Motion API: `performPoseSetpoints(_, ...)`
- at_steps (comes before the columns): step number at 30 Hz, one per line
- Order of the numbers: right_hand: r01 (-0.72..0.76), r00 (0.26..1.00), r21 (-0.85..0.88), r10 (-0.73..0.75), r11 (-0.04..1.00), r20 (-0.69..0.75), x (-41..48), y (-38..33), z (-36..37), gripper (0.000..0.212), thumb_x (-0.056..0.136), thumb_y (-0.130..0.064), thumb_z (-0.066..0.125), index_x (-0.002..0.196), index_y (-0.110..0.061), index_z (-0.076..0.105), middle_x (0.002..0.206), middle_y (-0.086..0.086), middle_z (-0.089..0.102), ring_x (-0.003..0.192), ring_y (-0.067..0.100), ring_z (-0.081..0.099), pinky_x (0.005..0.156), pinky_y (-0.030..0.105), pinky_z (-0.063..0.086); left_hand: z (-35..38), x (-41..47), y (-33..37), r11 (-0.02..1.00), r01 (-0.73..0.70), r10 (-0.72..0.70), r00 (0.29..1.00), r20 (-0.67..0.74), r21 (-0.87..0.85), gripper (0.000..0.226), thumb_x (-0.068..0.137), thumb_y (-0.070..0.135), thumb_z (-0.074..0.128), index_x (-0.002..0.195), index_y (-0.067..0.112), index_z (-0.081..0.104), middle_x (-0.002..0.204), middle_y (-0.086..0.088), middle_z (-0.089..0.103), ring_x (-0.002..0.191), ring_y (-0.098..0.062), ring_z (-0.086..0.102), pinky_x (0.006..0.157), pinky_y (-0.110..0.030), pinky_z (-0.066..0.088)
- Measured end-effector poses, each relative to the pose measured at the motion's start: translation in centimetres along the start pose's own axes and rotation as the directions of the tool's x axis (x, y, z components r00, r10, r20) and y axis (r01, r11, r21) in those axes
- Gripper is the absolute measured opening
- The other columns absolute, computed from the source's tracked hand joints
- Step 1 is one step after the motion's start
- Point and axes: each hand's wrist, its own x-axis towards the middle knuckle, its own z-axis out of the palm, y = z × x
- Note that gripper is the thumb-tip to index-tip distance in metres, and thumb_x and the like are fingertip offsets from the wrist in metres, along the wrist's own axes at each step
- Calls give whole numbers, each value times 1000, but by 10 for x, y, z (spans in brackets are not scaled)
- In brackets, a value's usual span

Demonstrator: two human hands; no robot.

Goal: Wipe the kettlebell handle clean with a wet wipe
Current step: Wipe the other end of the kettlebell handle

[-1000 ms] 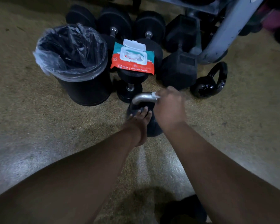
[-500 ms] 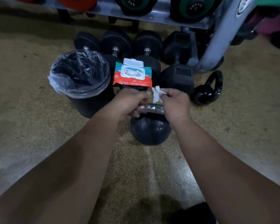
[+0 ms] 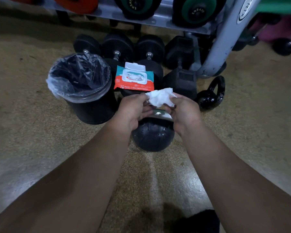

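A black kettlebell [image 3: 152,136] stands on the floor in front of me, its grey metal handle [image 3: 160,114] mostly hidden under my hands. Just above the handle, my left hand [image 3: 133,109] and my right hand [image 3: 183,110] both pinch a crumpled white wet wipe [image 3: 160,97], spread out between the fingertips. The wipe is not touching the handle. Behind it, the wipe pack [image 3: 134,79], orange and teal, lies on a dumbbell with its white lid flipped open.
A black bin [image 3: 84,88] lined with a clear bag stands to the left. Black dumbbells [image 3: 149,52] lie in a row behind. A smaller glossy kettlebell [image 3: 210,96] lies on the right by the grey rack leg [image 3: 220,47].
Both hands came off the kettlebell, with the wipe in the right hand, and met above the handle. The wipe, bunched before, is now opened wider between both hands.
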Motion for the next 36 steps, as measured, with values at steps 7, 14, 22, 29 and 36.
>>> performPoseSetpoints(7, 460, 863, -467, -504, 755, 35, -7, -5, -1, 17, 88, -12, 71, 85, -28, 74, 85, -7, 73, 77, 9, 70, 73, 23, 58, 4, 1, -9, 995, -11, 13, 1000, 13, -95, 6, 95, 6, 62, 99, 4, 66, 83, -12, 75, 70, -20, 74, 64, -28, 61)
performPoseSetpoints(14, 735, 532, -653, -753, 183, 388, -17, 19, 0, 26, 84, -10, 64, 105, -13, 79, 95, 2, 73, 95, 19, 64, 88, 25, 50, 3, -5, -8, 985, -43, 68, 987, 148, -168, 25, 97, 19, 61, 114, 4, 71, 114, -18, 73, 96, -24, 70, 88, -34, 59)
performPoseSetpoints(22, 558, 828, -408, -519, 722, 213, -24, 29, -9, 31, 94, -6, 54, 95, -30, 74, 101, -11, 72, 95, -1, 66, 82, 14, 50, -21, -3, -7, 969, -234, 234, 972, 12, 77, 15, 93, 9, 68, 106, 7, 75, 93, -8, 79, 83, -20, 75, 72, -28, 60)
performPoseSetpoints(29, 513, 835, -858, -255, 34, 489, 5, 104, -57, 39, 86, -18, 54, 122, -25, 67, 121, -1, 65, 109, 20, 59, 84, 28, 49, -34, 13, -29, 344, -433, 618, 772, 146, 833, 15, 91, 27, 71, 105, 23, 76, 101, 7, 76, 90, -11, 70, 87, -32, 55)
performPoseSetpoints(36, 499, 856, -859, -90, -112, 509, 25, 122, -61, 70, 95, -28, 54, 157, -12, 24, 165, 2, 20, 152, 22, 10, 123, 38, 18, -30, 25, -52, 29, -547, 581, 690, 431, 837, 17, 91, 24, 71, 103, 15, 79, 112, -4, 75, 103, -25, 68, 92, -41, 54)
